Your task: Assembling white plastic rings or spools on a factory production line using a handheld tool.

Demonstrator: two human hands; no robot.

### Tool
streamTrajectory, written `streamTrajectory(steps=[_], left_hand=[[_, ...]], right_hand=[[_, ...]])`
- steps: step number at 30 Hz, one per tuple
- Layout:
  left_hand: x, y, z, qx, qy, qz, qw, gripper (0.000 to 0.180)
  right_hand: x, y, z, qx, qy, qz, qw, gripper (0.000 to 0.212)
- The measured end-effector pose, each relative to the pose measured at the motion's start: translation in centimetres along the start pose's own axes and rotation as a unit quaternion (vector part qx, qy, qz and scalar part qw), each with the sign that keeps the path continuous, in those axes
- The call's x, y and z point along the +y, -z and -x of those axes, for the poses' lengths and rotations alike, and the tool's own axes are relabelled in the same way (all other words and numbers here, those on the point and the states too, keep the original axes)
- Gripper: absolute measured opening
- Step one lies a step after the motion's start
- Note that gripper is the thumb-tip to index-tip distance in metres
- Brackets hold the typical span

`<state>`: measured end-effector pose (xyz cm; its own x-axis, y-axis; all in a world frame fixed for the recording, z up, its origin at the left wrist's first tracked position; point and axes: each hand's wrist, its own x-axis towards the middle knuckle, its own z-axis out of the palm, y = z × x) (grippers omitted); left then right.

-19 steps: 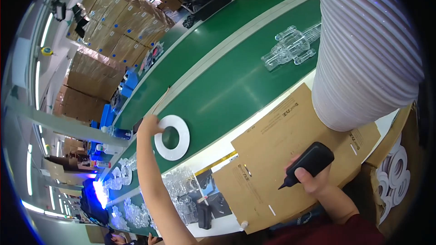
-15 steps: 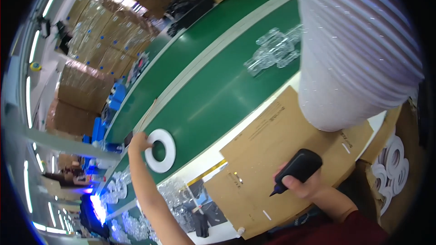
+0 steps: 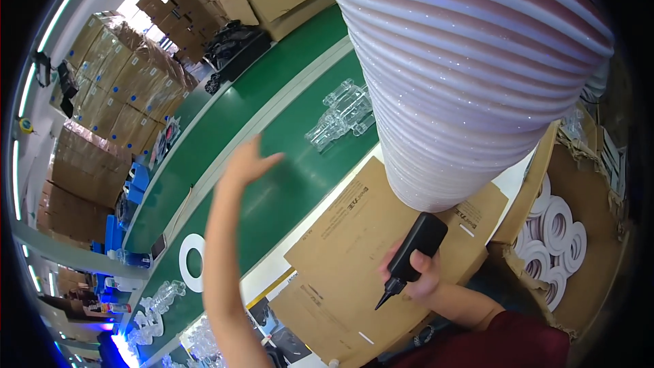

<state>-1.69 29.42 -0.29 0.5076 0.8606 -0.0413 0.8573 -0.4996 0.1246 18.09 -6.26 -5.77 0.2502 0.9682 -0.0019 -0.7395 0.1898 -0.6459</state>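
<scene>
My right hand (image 3: 428, 278) is wrapped round a black squeeze bottle (image 3: 421, 240) whose narrow nozzle points down and to the left, over a flat cardboard sheet (image 3: 340, 252). Reaching out over the green belt (image 3: 286, 197), my left hand (image 3: 246, 163) holds nothing, with thumb and fingers apart. A flat white ring (image 3: 194, 240) lies on the belt, partly hidden behind my left forearm. Farther along the belt sit clear moulded plastic pieces (image 3: 342, 116). Beside my right hand, a tall white ridged column (image 3: 463, 95) stands on the cardboard.
On the right, an open carton (image 3: 521, 184) holds several white rings (image 3: 560, 225). More clear plastic pieces (image 3: 163, 296) and a dark phone-like slab (image 3: 159, 247) are at the left. Stacked boxes (image 3: 116, 88) stand beyond the belt.
My left hand has come off the white ring and moved out over the belt, leaving the ring lying there. The view has shifted; the bottle stays in my right hand.
</scene>
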Motion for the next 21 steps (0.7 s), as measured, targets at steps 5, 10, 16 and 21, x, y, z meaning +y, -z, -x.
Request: streamTrajectory(steps=[5,10,16,21], left_hand=[[11.5,-3.8,-3.4,0.028,-0.098,-0.042,0.994,0.061],[5.9,-3.2,-1.8,0.015,-0.081,-0.03,0.996,0.047],[-6.2,-1.1,7.3,-0.029,0.004,0.052,0.998,0.056],[-14.2,-0.3,11.9,-0.027,0.069,0.036,0.997,0.065]], right_hand=[[0.2,-0.8,-0.3,-0.024,-0.049,-0.017,0.998,0.047],[0.3,-0.4,-0.5,-0.024,-0.073,-0.007,0.997,0.046],[1.1,-0.5,-1.3,-0.068,-0.119,-0.053,0.989,0.042],[0.6,0.3,-1.8,-0.09,-0.124,-0.101,0.983,0.042]])
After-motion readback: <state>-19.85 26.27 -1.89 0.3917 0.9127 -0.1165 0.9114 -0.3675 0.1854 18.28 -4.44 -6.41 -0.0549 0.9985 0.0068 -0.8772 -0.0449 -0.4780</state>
